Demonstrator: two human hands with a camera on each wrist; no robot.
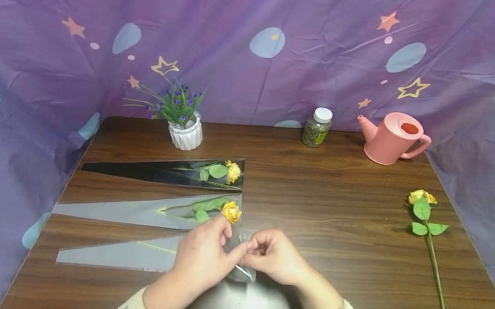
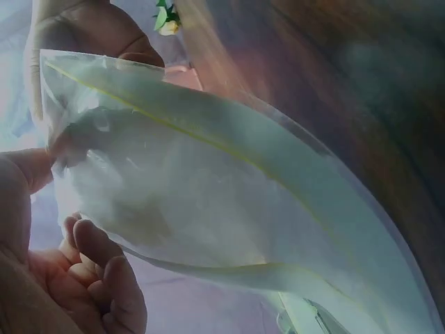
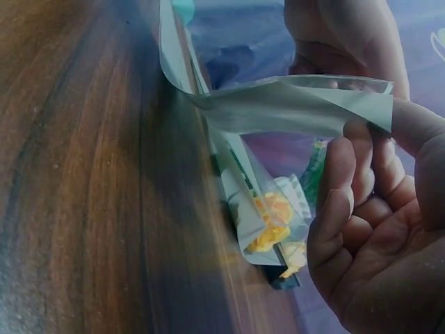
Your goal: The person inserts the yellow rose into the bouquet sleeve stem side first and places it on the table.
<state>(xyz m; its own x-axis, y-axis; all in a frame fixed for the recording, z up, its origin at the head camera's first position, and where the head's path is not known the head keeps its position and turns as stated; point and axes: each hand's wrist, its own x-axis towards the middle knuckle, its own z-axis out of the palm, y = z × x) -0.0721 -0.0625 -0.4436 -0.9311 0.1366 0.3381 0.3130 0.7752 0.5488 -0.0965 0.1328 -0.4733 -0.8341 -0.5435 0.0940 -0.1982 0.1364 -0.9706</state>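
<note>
A clear, white-backed flower sleeve [image 1: 117, 255] with a yellow line lies nearest the front, its wide end raised between both hands. My left hand [image 1: 206, 250] pinches one side of that end, thumb and fingers at its edge. Opposite it, my right hand [image 1: 277, 258] pinches the other side. In the left wrist view the sleeve [image 2: 188, 202] looks flat and wide, with no flower visible inside. The right wrist view shows the sleeve [image 3: 292, 111] edge-on, its mouth slightly parted. Just beyond the left hand, a yellow rose [image 1: 231, 212] lies in another white-backed sleeve [image 1: 119, 209].
A black-backed sleeve [image 1: 130, 168] holds another yellow rose [image 1: 232, 172] farther back. One loose yellow rose [image 1: 423, 199] lies at right. Along the back stand a potted plant [image 1: 185, 132], a white-capped jar [image 1: 316, 127] and a pink watering can [image 1: 391, 138].
</note>
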